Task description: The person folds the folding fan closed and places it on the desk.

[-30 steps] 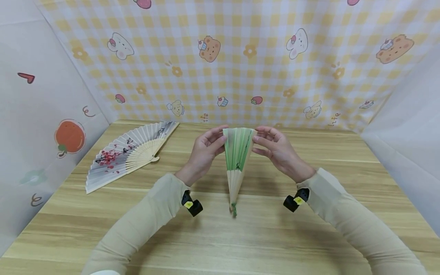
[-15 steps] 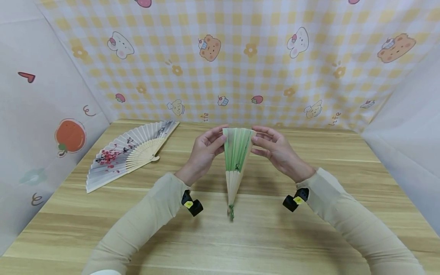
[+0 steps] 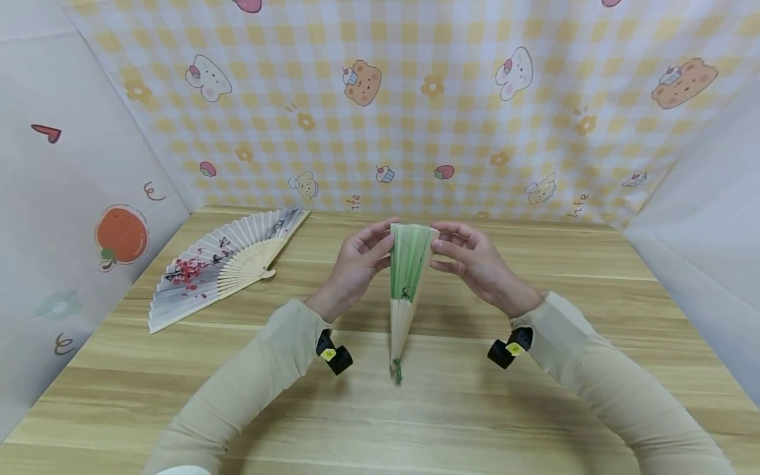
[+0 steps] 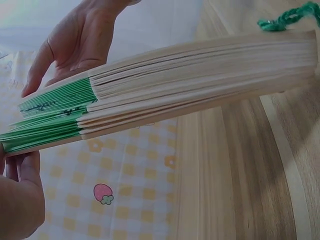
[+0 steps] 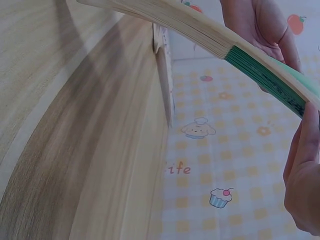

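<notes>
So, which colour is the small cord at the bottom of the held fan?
Green cord, clearest in the left wrist view.

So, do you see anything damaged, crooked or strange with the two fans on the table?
Nothing stands out. The green fan is partly folded, held at its top edges by the left hand and the right hand, its slats even and unbroken. The white fan lies spread flat on the table, with no visible tear.

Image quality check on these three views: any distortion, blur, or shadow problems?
Head view: wide-angle bending at the edges, even soft light, faint shadows under the green fan and both arms on the table. Left wrist view: fan ribs sharp, left hand cropped at the edge, backdrop soft. Right wrist view: table grain bows strongly, right hand close and slightly soft.
</notes>
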`<action>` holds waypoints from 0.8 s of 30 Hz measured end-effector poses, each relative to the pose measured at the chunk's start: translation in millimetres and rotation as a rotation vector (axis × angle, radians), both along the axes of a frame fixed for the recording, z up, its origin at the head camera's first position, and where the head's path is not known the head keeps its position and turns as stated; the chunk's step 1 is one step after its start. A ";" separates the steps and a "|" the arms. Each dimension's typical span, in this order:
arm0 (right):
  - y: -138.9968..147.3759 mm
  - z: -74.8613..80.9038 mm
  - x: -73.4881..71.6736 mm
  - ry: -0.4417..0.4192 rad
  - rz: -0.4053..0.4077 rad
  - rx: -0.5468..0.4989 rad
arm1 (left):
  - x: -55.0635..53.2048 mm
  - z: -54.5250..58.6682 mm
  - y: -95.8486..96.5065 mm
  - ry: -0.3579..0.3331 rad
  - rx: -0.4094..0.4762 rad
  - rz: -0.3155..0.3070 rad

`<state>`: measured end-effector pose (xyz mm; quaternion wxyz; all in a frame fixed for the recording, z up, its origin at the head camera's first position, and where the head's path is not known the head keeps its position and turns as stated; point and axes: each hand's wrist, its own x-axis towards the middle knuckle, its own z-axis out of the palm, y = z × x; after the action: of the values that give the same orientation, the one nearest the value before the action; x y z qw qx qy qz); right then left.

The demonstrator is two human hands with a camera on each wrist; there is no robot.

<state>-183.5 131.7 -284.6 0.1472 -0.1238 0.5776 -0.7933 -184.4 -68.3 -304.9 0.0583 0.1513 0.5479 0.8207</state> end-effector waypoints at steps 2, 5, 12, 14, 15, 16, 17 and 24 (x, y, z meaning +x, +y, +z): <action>-0.5 -0.2 0.2 0.003 0.002 0.000 | 0.5 0.4 0.2 0.002 -0.006 -0.012; -0.7 -0.3 0.6 0.003 0.002 0.002 | 1.0 0.6 -0.3 0.010 -0.018 -0.030; -0.8 -1.4 1.0 0.011 0.019 -0.006 | 2.2 0.7 -0.6 0.027 -0.050 -0.039; -0.9 -1.6 1.4 0.017 0.028 -0.007 | 1.9 0.1 -0.1 0.029 -0.051 -0.041; -1.0 -1.9 1.5 0.019 0.033 -0.008 | 1.7 -0.1 0.3 0.028 -0.052 -0.041; -1.1 -2.2 1.7 0.022 0.037 -0.010 | 1.5 -0.6 0.7 0.031 -0.053 -0.041; -1.4 -2.4 1.8 0.024 0.042 -0.014 | 1.4 -0.9 1.0 0.032 -0.054 -0.041; -3.3 -2.6 2.8 0.035 0.060 -0.025 | 1.5 -1.3 3.7 0.046 -0.060 -0.044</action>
<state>-180.7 128.4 -287.2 0.1592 -0.1567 0.5660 -0.7936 -182.8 -64.6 -306.3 0.0685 0.1803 0.5698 0.7988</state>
